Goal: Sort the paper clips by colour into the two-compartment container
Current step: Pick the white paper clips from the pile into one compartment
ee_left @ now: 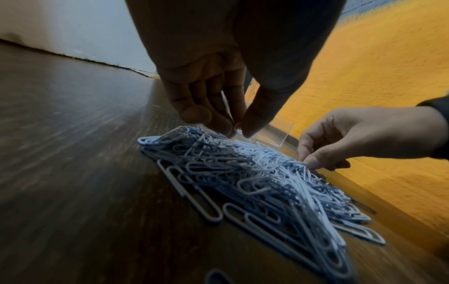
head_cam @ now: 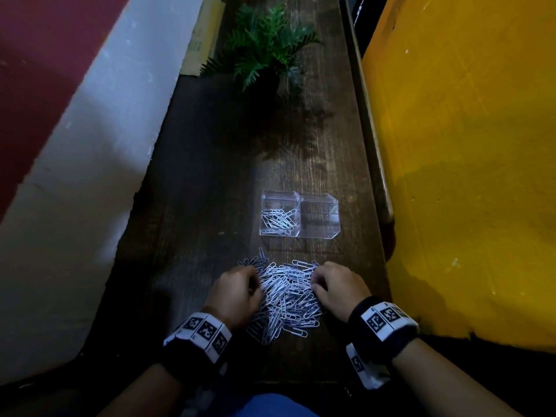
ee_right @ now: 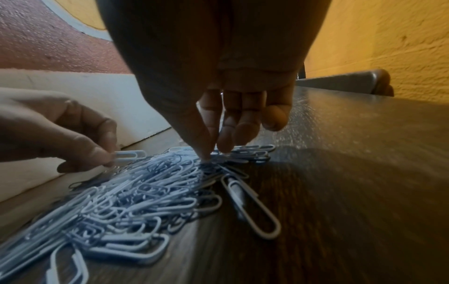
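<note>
A heap of white and blue paper clips [head_cam: 287,296] lies on the dark wooden table [head_cam: 210,191] near its front edge. Beyond it stands the clear two-compartment container [head_cam: 337,233]: several white clips [head_cam: 278,219] lie in its left compartment, and the right compartment [head_cam: 320,215] holds none. My left hand [head_cam: 255,281] is at the heap's left side, thumb and forefinger pinching one white clip [ee_right: 128,154]. My right hand [head_cam: 314,281] is at the heap's right side, thumb and forefinger tips [ee_right: 206,155] pressed together on a clip in the heap.
A potted fern [head_cam: 264,49] stands at the far end of the narrow table. A yellow wall [head_cam: 466,176] runs close along the right side, with a white ledge [head_cam: 90,176] on the left. Bare wood lies between the container and the plant.
</note>
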Demonstrator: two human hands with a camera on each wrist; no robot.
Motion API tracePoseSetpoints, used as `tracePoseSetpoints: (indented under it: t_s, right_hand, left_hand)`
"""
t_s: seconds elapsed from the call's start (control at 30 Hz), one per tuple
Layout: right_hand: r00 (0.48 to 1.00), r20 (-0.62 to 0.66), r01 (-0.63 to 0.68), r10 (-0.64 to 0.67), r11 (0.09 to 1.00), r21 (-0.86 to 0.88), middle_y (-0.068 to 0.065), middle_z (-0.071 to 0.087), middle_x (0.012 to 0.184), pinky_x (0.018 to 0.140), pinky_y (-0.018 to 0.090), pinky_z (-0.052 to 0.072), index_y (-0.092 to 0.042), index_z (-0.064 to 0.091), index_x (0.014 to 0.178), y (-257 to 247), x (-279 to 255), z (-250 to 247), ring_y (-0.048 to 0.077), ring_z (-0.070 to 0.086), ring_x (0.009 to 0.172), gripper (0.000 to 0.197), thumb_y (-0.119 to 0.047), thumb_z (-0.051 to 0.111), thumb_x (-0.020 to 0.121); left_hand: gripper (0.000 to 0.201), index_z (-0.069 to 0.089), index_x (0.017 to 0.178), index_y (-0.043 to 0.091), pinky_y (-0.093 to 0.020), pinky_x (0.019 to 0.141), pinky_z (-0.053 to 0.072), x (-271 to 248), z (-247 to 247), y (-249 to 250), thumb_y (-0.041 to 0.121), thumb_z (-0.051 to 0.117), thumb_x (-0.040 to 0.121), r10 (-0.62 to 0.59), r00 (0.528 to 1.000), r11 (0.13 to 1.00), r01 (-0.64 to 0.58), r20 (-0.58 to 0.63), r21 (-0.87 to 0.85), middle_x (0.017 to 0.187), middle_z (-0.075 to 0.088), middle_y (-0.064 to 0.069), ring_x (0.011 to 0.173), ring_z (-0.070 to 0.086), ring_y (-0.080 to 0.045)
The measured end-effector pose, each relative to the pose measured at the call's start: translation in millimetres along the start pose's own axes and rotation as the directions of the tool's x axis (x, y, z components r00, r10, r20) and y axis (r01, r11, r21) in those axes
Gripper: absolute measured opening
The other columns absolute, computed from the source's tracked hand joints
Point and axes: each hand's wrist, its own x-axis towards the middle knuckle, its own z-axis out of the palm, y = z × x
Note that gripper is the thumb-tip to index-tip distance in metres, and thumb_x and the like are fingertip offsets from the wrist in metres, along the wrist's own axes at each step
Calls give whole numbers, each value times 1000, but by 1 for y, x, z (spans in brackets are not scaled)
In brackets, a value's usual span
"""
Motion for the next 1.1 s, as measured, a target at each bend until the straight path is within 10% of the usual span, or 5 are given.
tracePoseSetpoints:
  t_s: [0.43, 0.63, 1.1]
  right_hand:
    - [996, 4, 93, -93, 995, -38, -9, 53, 93, 74, 24, 46, -24, 61, 103, -25, 31, -1, 10, 53, 81, 17, -35, 57, 91]
    - [997, 4, 82, -82, 996, -30, -8, 57, 89, 74, 25, 48, -22, 67, 87, -25, 35, -4, 10, 56, 81, 11, -28, 59, 91]
    - [995, -23, 103, -102, 993, 51, -1, 67, 87, 77, 34, 55, -24, 51, 119, -20, 37, -13, 17, 64, 78, 31, -15, 57, 91]
  left_hand:
    - [12, 59, 94, 21, -22, 52, 35, 0, -3, -1, 14, 49, 90, 23, 999, 998, -25, -33, -56, 75, 59, 3, 62, 51, -8]
    - [20, 70, 92, 21, -20, 70, 43, 1, -9, -2, 11, 53, 88, -16, 998, 1000, 16, -55, -11, 89, 68, 7, 78, 59, -10]
    - [16, 64, 101, 27, -32, 76, 50, 21, 2, 3, 30, 49, 94, 42, 999, 945, -48, 27, 324, 106, 60, 6, 101, 53, -16]
